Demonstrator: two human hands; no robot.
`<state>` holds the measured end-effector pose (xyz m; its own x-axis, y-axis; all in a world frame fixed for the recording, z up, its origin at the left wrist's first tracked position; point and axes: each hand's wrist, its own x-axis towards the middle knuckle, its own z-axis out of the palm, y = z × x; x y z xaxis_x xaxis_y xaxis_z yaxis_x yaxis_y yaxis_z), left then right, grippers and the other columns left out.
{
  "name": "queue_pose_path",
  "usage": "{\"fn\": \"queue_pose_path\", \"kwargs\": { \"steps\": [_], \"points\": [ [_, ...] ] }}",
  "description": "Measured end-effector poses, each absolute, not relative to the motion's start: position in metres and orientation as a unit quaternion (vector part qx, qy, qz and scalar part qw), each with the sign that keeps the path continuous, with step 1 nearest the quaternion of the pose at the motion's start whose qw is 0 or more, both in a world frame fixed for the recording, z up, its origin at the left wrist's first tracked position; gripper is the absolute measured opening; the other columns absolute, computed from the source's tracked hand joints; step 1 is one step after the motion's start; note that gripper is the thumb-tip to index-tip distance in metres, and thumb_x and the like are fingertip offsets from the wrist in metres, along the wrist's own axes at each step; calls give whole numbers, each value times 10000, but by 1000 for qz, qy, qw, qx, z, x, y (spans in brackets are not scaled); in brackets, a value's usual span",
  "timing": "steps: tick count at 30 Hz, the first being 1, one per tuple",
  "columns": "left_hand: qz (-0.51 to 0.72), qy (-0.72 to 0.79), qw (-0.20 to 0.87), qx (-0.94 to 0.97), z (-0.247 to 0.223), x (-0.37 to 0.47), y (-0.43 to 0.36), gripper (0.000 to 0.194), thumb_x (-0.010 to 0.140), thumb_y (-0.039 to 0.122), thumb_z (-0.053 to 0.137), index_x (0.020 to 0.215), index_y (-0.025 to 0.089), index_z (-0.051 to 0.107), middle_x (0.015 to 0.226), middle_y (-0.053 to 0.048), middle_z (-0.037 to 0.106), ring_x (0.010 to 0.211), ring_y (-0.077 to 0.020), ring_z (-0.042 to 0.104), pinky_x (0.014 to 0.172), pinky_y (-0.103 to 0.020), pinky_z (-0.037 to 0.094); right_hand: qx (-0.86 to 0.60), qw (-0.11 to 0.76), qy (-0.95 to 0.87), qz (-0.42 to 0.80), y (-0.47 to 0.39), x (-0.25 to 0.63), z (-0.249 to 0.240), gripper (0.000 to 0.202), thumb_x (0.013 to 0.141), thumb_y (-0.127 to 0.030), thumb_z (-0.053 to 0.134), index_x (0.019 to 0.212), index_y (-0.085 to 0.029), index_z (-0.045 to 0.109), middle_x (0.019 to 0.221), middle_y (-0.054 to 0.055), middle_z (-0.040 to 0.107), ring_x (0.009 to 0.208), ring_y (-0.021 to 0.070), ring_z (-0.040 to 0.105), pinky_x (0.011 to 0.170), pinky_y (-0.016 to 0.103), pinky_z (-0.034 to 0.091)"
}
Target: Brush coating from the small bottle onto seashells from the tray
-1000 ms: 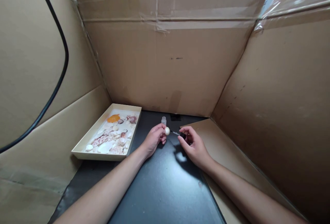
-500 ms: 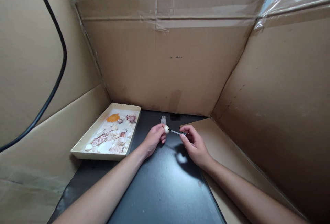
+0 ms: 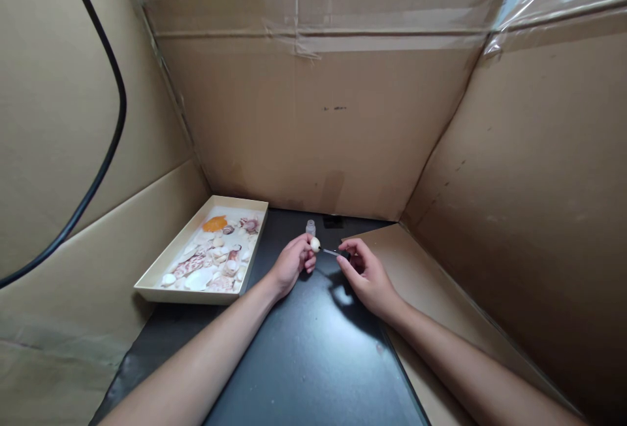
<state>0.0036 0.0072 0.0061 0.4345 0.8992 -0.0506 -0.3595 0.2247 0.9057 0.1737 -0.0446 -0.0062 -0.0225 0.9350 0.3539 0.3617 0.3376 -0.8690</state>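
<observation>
Between the thumb and fingers of my left hand (image 3: 294, 261) is a small, round, cream-white shell (image 3: 315, 244). My right hand (image 3: 368, 277) grips a slim brush-like tool (image 3: 330, 253) at its dark end, with thumb and fingertips around it. The tool's pale shaft points left, and its dark tip meets the shell's right side or lies just against it; the contact is too small to be sure. Just behind my left fingertips stands a little clear glass bottle (image 3: 310, 227), its lower part hidden by the hand.
A cream tray (image 3: 191, 297) of assorted shells and an orange piece (image 3: 215, 224) sits at the left on the black table (image 3: 304, 354). A small black item (image 3: 334, 221) lies by the back wall. Cardboard walls (image 3: 313, 145) enclose the space; a black cable (image 3: 120, 96) hangs at left.
The shell has turned and shifted slightly left in my left hand. My right hand has moved a little left, with its fingers spread somewhat more around the tool.
</observation>
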Motion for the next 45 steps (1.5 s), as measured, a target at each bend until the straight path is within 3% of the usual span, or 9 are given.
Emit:
{"fn": "queue_pose_path", "kwargs": {
  "steps": [9,33,45],
  "points": [
    [422,316,708,470,7,3,7,154,720,254,602,761,158,489,643,47,418,468,-41,349,463,-202,273,-486,515,-642,293,-45,175,-6,194,925,-380,492,1010,-208,526,775,-6,531,577,116,454,535,244,382],
    [391,325,696,507,4,3,8,140,702,238,571,784,161,487,592,63,356,470,-48,337,475,-200,263,-478,513,-646,300,-46,175,-5,181,897,-358,532,996,-208,513,742,-22,492,578,118,427,533,240,350],
    [406,324,693,500,2,4,8,128,712,245,559,764,169,471,607,41,421,514,-68,404,481,-191,317,-468,527,-647,292,-47,175,-4,163,893,-340,542,985,-207,518,768,-9,532,608,123,451,555,242,361]
  ]
}}
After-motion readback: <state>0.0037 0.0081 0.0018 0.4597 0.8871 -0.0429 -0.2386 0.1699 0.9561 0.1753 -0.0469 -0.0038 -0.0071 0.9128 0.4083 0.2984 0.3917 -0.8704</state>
